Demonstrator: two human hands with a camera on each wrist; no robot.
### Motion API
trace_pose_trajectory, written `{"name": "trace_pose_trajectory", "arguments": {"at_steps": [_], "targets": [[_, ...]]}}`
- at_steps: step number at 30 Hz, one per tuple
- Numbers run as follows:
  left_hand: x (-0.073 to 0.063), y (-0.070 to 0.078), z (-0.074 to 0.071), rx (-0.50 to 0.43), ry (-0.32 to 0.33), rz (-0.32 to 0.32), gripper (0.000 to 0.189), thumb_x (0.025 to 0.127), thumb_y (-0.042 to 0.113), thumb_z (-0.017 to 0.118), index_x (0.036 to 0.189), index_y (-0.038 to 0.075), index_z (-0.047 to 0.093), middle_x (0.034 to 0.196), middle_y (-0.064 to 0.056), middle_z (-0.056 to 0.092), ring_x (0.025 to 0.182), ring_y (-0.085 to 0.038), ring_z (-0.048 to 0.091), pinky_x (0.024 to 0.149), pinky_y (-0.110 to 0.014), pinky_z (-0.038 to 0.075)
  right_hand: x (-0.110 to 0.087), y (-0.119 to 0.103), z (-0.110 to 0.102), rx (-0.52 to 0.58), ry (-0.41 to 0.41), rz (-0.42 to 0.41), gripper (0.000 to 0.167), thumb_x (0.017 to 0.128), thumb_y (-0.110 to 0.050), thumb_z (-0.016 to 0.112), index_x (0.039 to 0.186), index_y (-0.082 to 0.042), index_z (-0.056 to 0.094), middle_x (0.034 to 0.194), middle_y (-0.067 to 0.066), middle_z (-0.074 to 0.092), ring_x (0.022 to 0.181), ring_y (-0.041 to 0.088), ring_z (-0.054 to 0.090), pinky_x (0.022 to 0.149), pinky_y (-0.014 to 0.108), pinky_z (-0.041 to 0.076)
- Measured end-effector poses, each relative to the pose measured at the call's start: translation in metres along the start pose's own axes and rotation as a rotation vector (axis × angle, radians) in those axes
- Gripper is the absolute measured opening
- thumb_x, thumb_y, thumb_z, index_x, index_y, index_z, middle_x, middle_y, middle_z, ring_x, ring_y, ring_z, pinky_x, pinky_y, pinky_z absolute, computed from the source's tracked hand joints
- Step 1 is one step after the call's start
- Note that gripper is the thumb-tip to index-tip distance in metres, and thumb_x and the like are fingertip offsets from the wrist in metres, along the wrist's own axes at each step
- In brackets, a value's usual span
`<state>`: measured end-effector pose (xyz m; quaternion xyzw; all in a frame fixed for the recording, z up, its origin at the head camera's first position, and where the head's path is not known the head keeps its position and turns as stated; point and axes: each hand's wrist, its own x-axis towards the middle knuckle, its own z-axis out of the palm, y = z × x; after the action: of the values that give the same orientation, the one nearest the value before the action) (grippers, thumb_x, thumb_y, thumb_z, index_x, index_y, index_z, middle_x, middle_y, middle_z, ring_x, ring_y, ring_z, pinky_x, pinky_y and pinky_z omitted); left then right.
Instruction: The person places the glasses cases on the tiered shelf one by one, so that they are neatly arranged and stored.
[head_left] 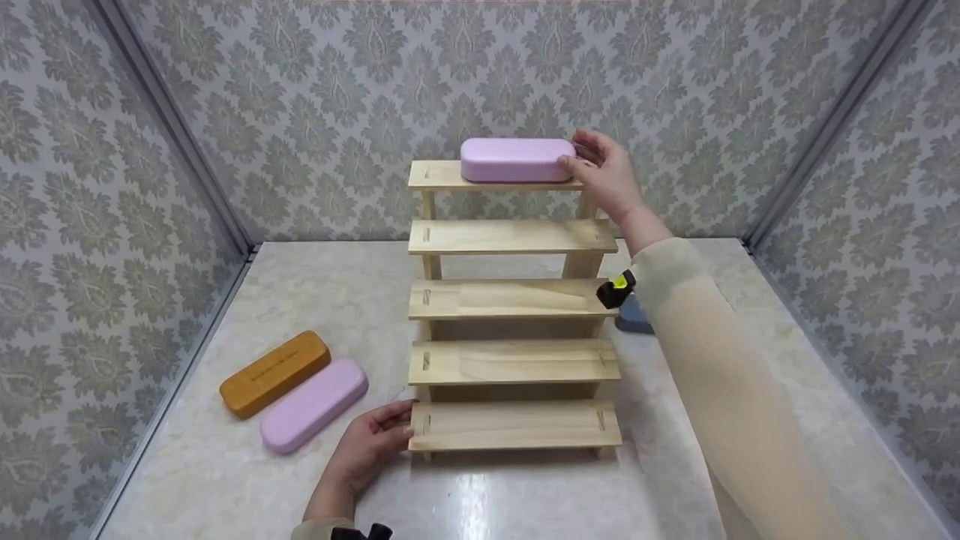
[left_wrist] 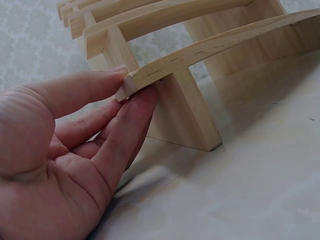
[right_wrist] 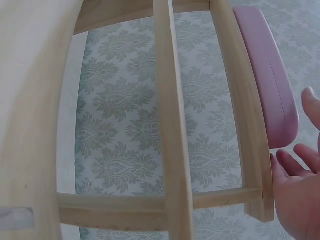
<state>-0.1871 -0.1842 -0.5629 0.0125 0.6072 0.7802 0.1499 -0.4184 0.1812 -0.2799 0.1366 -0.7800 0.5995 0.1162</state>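
A stepped wooden display rack [head_left: 514, 298] stands on the table. My left hand [head_left: 369, 448] pinches the left end of its lowest shelf; in the left wrist view the thumb [left_wrist: 95, 90] is on top and the fingers are curled underneath. On the top shelf lies a pink glasses case [head_left: 516, 160], right of that shelf's left end. Around the case's right end is my right hand [head_left: 606, 174], its thumb and fingers spread. In the right wrist view a gap shows between the thumb [right_wrist: 311, 102] and the pink case [right_wrist: 270, 80].
Left of the rack, an orange-brown glasses case [head_left: 275, 373] and a second pink glasses case [head_left: 315, 406] lie side by side on the marbled table [head_left: 187, 480]. A dark blue case [head_left: 634, 315] is partly hidden behind the right sleeve. Patterned wall panels [head_left: 360, 90] enclose the table.
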Motion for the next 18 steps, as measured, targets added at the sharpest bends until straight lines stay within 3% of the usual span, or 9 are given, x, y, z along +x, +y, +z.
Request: {"name": "trace_pose_trajectory", "arguments": {"at_steps": [9, 18], "targets": [[0.001, 0.0, 0.0, -0.03, -0.019, 0.009, 0.061, 0.093, -0.006, 0.065, 0.148, -0.017, 0.039, 0.117, 0.0, 0.071, 0.109, -0.013, 0.069, 0.089, -0.028, 0.061, -0.019, 0.014, -0.022, 0.133, 0.13, -0.102, 0.054, 0.1, -0.011, 0.066, 0.148, 0.005, 0.047, 0.152, 0.021, 0.052, 0.144, 0.03, 0.05, 0.12, 0.031, 0.042], [0.001, 0.0, 0.0, -0.028, -0.031, 0.013, 0.062, 0.094, -0.004, 0.066, 0.149, -0.016, 0.038, 0.119, -0.003, 0.072, 0.11, -0.013, 0.069, 0.091, -0.028, 0.061, -0.041, 0.028, -0.049, 0.215, 0.19, -0.087, 0.051, 0.1, -0.009, 0.065, 0.147, 0.003, 0.048, 0.149, 0.019, 0.053, 0.144, 0.031, 0.048, 0.115, 0.029, 0.046]]}}
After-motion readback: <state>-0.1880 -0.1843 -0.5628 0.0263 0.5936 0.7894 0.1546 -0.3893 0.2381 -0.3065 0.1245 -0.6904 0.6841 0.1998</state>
